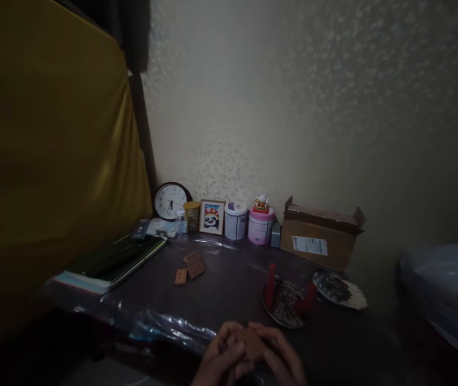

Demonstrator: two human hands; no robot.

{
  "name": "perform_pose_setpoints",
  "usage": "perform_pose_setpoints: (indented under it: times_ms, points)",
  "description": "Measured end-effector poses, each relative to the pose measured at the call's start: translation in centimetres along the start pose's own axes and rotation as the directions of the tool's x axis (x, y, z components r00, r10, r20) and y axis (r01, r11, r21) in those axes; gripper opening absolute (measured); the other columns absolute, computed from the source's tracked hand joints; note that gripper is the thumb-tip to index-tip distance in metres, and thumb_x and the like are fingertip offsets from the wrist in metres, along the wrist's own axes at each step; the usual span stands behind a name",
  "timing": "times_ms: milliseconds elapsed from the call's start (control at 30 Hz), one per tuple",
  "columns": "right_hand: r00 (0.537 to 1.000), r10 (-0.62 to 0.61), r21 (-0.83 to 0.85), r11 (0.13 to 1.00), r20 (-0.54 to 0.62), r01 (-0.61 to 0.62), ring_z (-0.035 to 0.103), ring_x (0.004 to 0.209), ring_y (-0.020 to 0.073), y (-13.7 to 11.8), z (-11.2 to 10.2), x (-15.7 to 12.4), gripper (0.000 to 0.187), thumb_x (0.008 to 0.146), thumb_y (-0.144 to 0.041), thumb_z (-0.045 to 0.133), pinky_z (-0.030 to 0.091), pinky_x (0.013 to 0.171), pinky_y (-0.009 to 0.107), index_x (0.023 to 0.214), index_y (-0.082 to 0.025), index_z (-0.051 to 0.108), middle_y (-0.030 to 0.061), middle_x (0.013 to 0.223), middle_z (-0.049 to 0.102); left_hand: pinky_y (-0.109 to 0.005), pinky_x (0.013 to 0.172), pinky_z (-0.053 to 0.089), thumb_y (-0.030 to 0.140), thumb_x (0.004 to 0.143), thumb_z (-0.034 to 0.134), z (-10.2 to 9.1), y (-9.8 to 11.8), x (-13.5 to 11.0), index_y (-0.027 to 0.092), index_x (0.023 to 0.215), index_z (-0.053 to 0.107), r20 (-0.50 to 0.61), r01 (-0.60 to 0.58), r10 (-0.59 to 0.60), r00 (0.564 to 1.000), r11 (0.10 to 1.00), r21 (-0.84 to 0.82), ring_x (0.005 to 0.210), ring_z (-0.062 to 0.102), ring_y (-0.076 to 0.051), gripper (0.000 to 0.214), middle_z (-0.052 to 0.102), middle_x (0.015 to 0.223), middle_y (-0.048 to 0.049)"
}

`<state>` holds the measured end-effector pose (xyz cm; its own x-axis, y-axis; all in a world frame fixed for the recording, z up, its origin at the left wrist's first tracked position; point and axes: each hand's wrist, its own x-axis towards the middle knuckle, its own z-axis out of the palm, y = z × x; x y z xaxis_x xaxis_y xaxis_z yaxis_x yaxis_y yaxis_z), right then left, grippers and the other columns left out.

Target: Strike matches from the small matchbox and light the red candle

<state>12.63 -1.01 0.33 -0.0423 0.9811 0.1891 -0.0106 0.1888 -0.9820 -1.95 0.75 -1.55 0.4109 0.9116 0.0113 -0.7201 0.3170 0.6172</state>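
Note:
Both of my hands meet at the bottom centre of the head view, above the near edge of a dark table (229, 289). My left hand (221, 359) and my right hand (280, 356) are closed together around a small brown block (252, 343). Three more brown pieces (190, 266) like it lie on the table farther back and to the left, well apart from my hands. The light is dim and finger detail is poor.
A round tray with red candles (285, 303) and a plate of sticks (339, 289) lie right of centre. A clock (169, 201), framed picture (211, 217), tins (235, 220) and cardboard box (319, 236) line the wall. Books (112, 260) lie left; a yellow cloth (52, 150) hangs beside them.

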Motion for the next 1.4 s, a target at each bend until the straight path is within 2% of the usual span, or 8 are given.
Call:
perform_pose_setpoints:
  times_ms: [100,167,433,633,767,933,1067,1400]
  points:
    - [0.999,0.023,0.01,1.0,0.038,-0.024,0.053,0.111,0.026,-0.8,-0.2,-0.3,0.034,0.076,-0.049,0.057,0.041,0.096,0.035,0.094,-0.021,0.066,0.0088,0.115,0.062,-0.029,0.076,0.045,0.018,0.068,0.069,1.2,0.3,-0.9,0.018,0.082,0.06,0.015,-0.073,0.074,0.997,0.996,-0.053,0.084,0.06,-0.017,0.017,0.062,0.086,-0.0045]
    - [0.999,-0.012,0.01,1.0,0.03,0.011,0.053,0.111,0.0265,-0.9,-0.3,-0.3,0.034,0.076,-0.048,0.057,0.04,0.096,0.037,0.095,-0.021,0.066,0.009,0.114,0.062,-0.03,0.08,0.044,0.015,0.071,0.066,1.8,0.4,-1.2,0.017,0.082,0.059,0.023,-0.105,0.107,0.994,0.992,-0.067,0.084,0.059,-0.017,0.013,0.062,0.086,-0.0046]
    - [0.996,-0.094,-0.074,0.993,-0.001,0.094,0.053,0.111,0.0261,-0.4,-0.6,-0.3,0.033,0.077,-0.045,0.058,0.038,0.099,0.038,0.099,-0.022,0.066,0.0082,0.114,0.062,-0.029,0.079,0.044,0.013,0.074,0.061,1.8,0.1,-0.8,0.016,0.081,0.057,0.087,-0.161,0.17,0.982,0.982,-0.101,0.082,0.059,-0.015,0.009,0.061,0.084,-0.0041]
    - [0.991,-0.136,-0.19,0.973,-0.003,0.133,0.058,0.101,0.0247,-0.9,-0.7,-0.3,0.032,0.078,-0.046,0.055,0.046,0.088,0.032,0.094,-0.021,0.066,0.007,0.102,0.067,-0.029,0.078,0.044,0.015,0.072,0.065,1.7,0.4,-0.8,0.016,0.074,0.056,0.055,-0.179,0.181,0.982,0.983,-0.039,0.078,0.057,-0.013,0.009,0.059,0.076,-0.0012]
    - [0.994,-0.113,-0.277,0.955,-0.013,0.105,0.061,0.094,0.0241,-1.0,-0.6,-0.5,0.032,0.079,-0.047,0.053,0.048,0.082,0.031,0.092,-0.021,0.065,0.0067,0.095,0.068,-0.025,0.073,0.044,0.019,0.068,0.069,1.6,0.4,-0.6,0.017,0.073,0.055,0.004,-0.2,0.2,0.98,0.98,0.016,0.072,0.058,-0.012,0.016,0.058,0.072,0.0006]
    - [0.991,-0.132,-0.244,0.961,-0.001,0.128,0.063,0.094,0.0232,0.0,-0.5,-0.6,0.033,0.076,-0.043,0.059,0.05,0.082,0.031,0.1,-0.02,0.059,0.0081,0.101,0.066,-0.02,0.06,0.041,0.024,0.067,0.07,1.5,0.2,-0.4,0.018,0.071,0.053,-0.001,-0.244,0.245,0.969,0.965,0.099,0.062,0.054,-0.01,0.018,0.056,0.068,0.0023]
    - [0.98,-0.196,-0.293,0.94,-0.035,0.177,0.061,0.097,0.0236,0.6,-0.7,-0.6,0.029,0.074,-0.039,0.061,0.049,0.084,0.033,0.096,-0.019,0.06,0.0092,0.102,0.063,-0.022,0.062,0.042,0.026,0.065,0.071,1.5,0.1,-0.4,0.019,0.074,0.051,-0.037,-0.247,0.255,0.966,0.957,0.148,0.067,0.055,-0.012,0.023,0.057,0.077,0.001]
    - [0.977,-0.199,-0.289,0.942,-0.069,0.172,0.063,0.09,0.0216,-0.3,-0.4,-1.0,0.024,0.073,-0.036,0.062,0.052,0.079,0.032,0.091,-0.019,0.06,0.0068,0.094,0.064,-0.022,0.062,0.042,0.028,0.063,0.073,1.3,0.1,-0.1,0.02,0.074,0.053,-0.031,-0.25,0.26,0.965,0.949,0.195,0.068,0.056,-0.012,0.024,0.059,0.079,0.0019]
